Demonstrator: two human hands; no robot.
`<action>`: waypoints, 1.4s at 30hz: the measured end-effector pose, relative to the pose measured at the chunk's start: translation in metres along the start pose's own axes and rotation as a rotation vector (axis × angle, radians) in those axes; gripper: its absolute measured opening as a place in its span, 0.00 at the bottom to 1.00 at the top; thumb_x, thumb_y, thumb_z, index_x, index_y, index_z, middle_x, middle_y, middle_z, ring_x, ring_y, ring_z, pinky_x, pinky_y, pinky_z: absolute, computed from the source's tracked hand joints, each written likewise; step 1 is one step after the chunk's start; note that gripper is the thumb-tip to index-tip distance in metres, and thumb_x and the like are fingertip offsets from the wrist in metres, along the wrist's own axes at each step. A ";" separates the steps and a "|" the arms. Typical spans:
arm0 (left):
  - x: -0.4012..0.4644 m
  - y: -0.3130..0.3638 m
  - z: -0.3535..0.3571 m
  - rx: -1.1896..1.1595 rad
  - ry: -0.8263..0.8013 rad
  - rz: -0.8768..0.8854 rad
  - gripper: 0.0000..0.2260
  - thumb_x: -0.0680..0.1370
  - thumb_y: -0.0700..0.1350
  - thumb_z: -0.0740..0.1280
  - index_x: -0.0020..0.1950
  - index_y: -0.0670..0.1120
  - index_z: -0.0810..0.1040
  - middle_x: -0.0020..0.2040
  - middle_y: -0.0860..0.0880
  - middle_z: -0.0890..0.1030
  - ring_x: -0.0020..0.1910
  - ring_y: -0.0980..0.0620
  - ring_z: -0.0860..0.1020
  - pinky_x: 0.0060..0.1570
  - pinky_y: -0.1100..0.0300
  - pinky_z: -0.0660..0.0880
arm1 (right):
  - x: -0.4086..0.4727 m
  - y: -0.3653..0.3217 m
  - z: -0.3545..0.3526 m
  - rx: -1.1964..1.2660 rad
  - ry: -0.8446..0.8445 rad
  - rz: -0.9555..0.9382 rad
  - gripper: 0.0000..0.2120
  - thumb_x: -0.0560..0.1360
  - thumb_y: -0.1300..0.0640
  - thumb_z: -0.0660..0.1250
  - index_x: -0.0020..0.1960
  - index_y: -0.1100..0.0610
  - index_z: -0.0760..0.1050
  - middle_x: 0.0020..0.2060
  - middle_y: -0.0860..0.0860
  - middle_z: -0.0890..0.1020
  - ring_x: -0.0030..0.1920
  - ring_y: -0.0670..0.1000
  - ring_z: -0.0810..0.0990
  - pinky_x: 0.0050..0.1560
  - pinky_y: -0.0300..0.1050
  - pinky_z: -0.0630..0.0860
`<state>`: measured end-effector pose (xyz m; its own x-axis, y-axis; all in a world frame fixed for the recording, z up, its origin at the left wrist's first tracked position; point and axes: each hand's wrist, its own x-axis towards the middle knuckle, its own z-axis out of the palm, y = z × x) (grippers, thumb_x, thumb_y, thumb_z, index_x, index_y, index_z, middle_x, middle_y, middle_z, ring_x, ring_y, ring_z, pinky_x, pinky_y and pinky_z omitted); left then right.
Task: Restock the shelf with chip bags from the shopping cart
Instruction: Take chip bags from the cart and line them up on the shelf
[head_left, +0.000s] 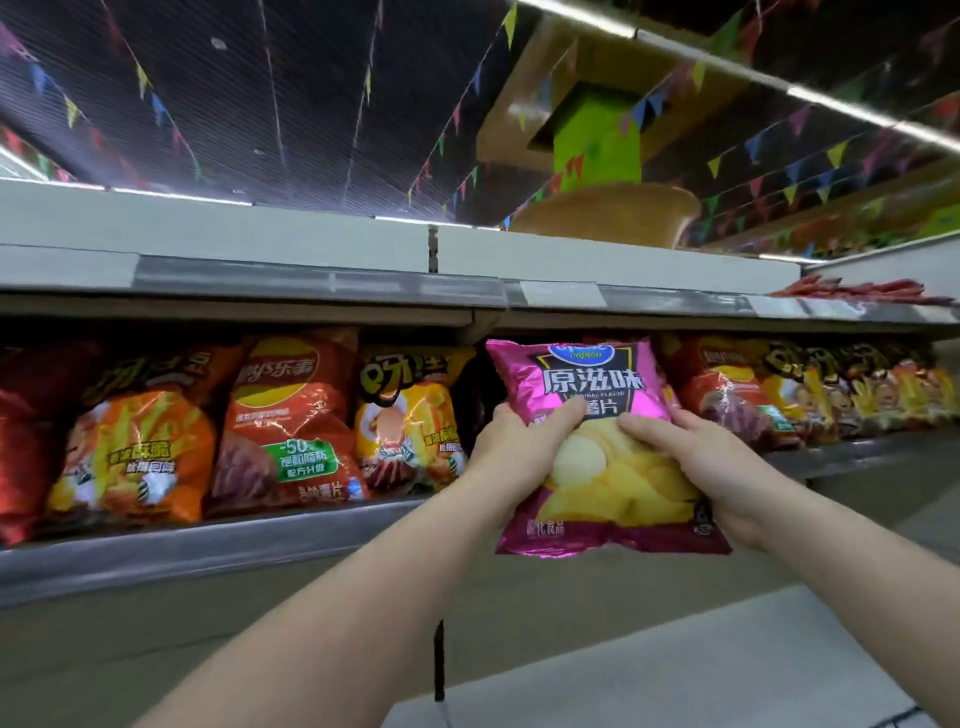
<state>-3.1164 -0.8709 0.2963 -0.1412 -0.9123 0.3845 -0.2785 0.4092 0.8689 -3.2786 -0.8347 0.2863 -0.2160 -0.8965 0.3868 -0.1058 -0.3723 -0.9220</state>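
A pink chip bag (587, 395) with yellow chips printed on it is held upright in front of the shelf (260, 540), at a dark gap between the bags standing there. My left hand (511, 447) grips its left side, thumb across the front. My right hand (696, 452) grips its right side, fingers curled over the front. The shopping cart is out of view.
Orange, red and yellow chip bags (283, 421) stand in a row along the shelf on both sides of the gap. An upper shelf edge (311, 283) with price strips hangs just above. Red packets (852, 288) lie on the top shelf at right.
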 end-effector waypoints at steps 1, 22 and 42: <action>0.004 0.000 0.000 -0.011 0.018 -0.007 0.43 0.57 0.73 0.65 0.65 0.49 0.70 0.60 0.49 0.78 0.56 0.46 0.78 0.59 0.51 0.74 | 0.008 0.001 0.001 -0.003 -0.010 -0.012 0.09 0.71 0.54 0.71 0.50 0.52 0.77 0.46 0.52 0.84 0.46 0.54 0.83 0.50 0.51 0.79; 0.081 -0.015 0.026 0.208 0.292 -0.061 0.36 0.78 0.57 0.61 0.78 0.44 0.48 0.74 0.43 0.63 0.71 0.44 0.65 0.70 0.53 0.63 | 0.136 0.032 0.012 -0.349 -0.167 -0.205 0.34 0.76 0.45 0.63 0.75 0.60 0.55 0.72 0.58 0.65 0.71 0.58 0.64 0.67 0.49 0.62; 0.076 -0.038 0.041 0.617 0.450 0.183 0.32 0.81 0.54 0.57 0.78 0.44 0.45 0.77 0.41 0.51 0.76 0.44 0.51 0.72 0.54 0.52 | 0.133 0.065 -0.026 -0.443 -0.207 -0.414 0.20 0.78 0.52 0.62 0.69 0.53 0.68 0.54 0.49 0.78 0.50 0.46 0.76 0.50 0.36 0.68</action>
<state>-3.1556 -0.9557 0.2795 0.1265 -0.6941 0.7086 -0.7838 0.3679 0.5003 -3.3392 -0.9720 0.2786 0.1162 -0.7441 0.6579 -0.5414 -0.6028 -0.5862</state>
